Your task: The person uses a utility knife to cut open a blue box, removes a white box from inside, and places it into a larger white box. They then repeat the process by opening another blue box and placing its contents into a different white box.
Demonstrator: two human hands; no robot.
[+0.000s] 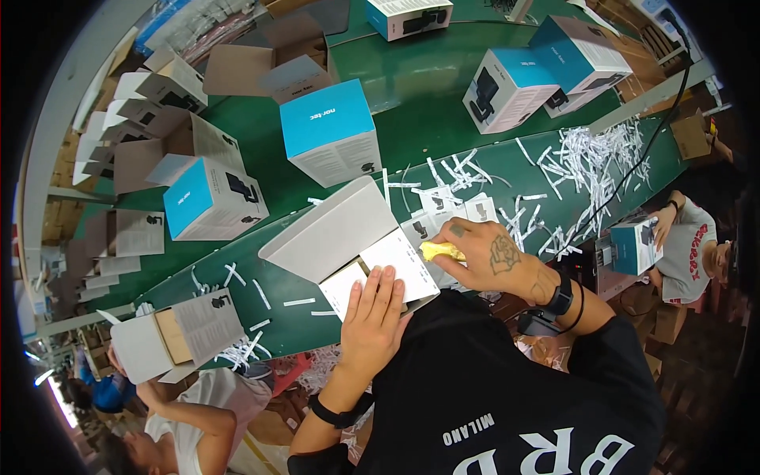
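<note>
In front of me lies an open white carton (332,226), its lid flap raised on the far left side. My left hand (374,313) lies flat, fingers stretched out, on the white inner piece (396,257) in the carton. To the right, my right hand (492,257) is closed with a small, crumpled-looking yellow thing (440,252) at its fingertips; its kind is unclear. That hand hovers over or touches small printed leaflets (480,209), partly hidden under it.
Blue-and-white product boxes (328,119) stand along the green bench (419,87). White paper strips (602,158) are heaped at the right. A black cable (669,103) crosses there. Co-workers handle an open carton (207,324) at lower left and a blue box (633,247) at right.
</note>
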